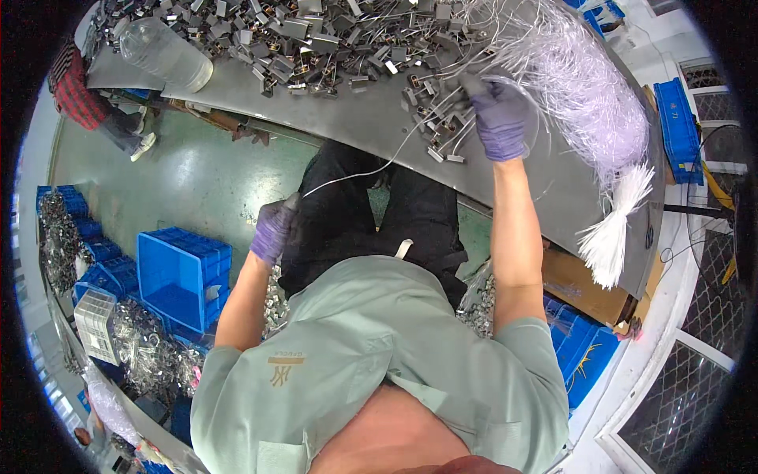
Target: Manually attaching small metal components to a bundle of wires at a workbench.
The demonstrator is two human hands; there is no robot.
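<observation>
A thin white wire [365,173] stretches in a slack curve across my lap and the table edge between my two purple-gloved hands. Its near end is pinched in my left hand [276,227], low over my left thigh. The far end runs up to the closed fingertips of my right hand [499,117], above the table. Beneath and beside that hand lies a small group of dark grey box-shaped parts [448,130] with white wire leads. A big bundle of white wires [580,95], wrapped in clear film, lies just right of my right hand.
A large heap of grey box-shaped parts [316,39] covers the far side of the grey metal table [355,110]. A clear plastic bottle [166,54] lies at the left. Blue crates [183,276] stand on the floor at left. Another person [91,103] is at far left.
</observation>
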